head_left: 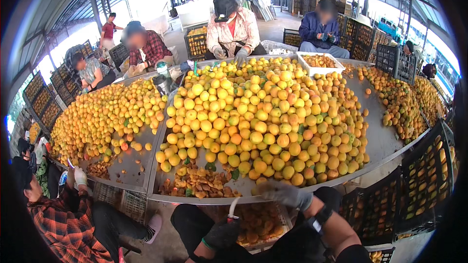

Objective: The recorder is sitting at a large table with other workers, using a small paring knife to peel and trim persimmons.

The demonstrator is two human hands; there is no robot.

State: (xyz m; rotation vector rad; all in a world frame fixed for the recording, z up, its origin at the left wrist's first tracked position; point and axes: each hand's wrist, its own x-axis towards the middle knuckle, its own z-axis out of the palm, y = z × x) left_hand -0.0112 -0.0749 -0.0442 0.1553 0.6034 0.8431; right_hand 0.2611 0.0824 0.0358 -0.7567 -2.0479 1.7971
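Note:
In the lower middle, my left hand (pixel 221 234) wears a dark glove and grips a small knife with a curved blade (pixel 233 207), pointing up. My right hand (pixel 287 194), in a grey glove, is over the near rim of the metal table (pixel 314 187), beside the closest apricots; its fingers are blurred, and whether they hold a fruit is hidden. A big heap of whole yellow-orange apricots (pixel 256 124) covers much of the table before me. Near the left corner lies a pile of cut apricot scraps (pixel 201 182). Below the rim, between my knees, a crate (pixel 287 221) contains apricot pieces (pixel 259 223).
Several co-workers sit around the tables; one person (pixel 234 25) faces me. A white tray (pixel 321 69) of cut fruit rests on the far edge. Black crates (pixel 424 175) of apricots stand at right. Left, a person in a plaid shirt (pixel 69 223) holds a knife.

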